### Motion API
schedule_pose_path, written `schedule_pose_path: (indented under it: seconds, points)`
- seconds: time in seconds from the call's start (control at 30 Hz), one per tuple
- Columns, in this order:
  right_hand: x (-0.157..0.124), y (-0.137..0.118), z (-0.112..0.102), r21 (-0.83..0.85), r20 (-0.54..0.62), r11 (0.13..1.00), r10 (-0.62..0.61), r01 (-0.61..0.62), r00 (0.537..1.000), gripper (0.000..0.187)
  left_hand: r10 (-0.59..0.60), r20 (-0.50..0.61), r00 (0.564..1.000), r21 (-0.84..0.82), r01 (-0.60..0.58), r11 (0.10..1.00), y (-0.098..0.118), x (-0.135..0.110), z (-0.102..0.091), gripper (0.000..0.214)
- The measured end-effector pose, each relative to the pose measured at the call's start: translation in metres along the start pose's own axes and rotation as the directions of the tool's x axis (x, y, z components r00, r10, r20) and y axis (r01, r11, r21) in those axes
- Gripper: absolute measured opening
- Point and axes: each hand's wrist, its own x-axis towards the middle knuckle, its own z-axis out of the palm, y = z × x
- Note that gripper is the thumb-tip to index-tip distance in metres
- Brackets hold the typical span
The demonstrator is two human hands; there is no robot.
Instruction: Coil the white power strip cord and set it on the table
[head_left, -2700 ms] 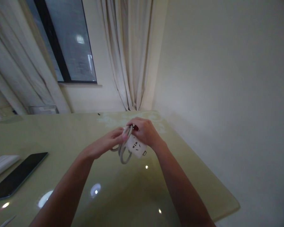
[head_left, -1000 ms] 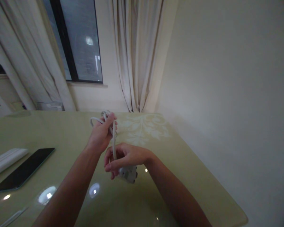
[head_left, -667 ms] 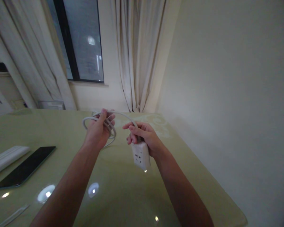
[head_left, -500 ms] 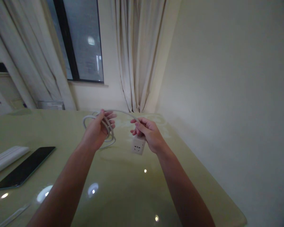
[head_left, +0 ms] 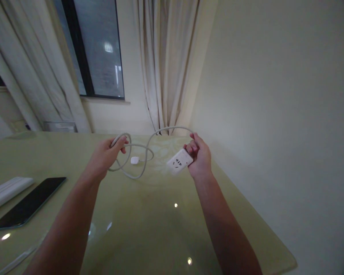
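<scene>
Over the table, my left hand (head_left: 107,154) is closed on loops of a pale cable (head_left: 140,145). From those loops the cable arcs up and across to my right hand (head_left: 200,154). My right fingers are curled round the cable end of a white power strip (head_left: 179,160), whose socket face tilts toward me with several slots showing. Between the hands, a white plug (head_left: 135,160) appears at the other end of the cable. I cannot tell whether the plug touches the tabletop.
On the left of the glossy greenish table (head_left: 149,229) lie a black phone-like slab (head_left: 28,202) and a long white object (head_left: 8,191). A thin whitish strip (head_left: 15,262) is near the front left. A wall (head_left: 275,114) borders the right side; curtains (head_left: 166,68) hang behind.
My hands have moved apart, the right one going right with the power strip, which has turned. The cable loops have loosened and spread, and the white plug has come into view.
</scene>
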Motion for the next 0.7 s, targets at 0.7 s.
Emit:
schedule_pose_path:
  seconds: [0.7]
  points:
    - [-0.001, 0.039, 0.001, -0.402, 0.273, 0.915, 0.134, -0.014, 0.953, 0.037, 0.006, 0.082, 0.997, -0.499, 0.036, 0.866, 0.022, -0.022, 0.036, 0.034]
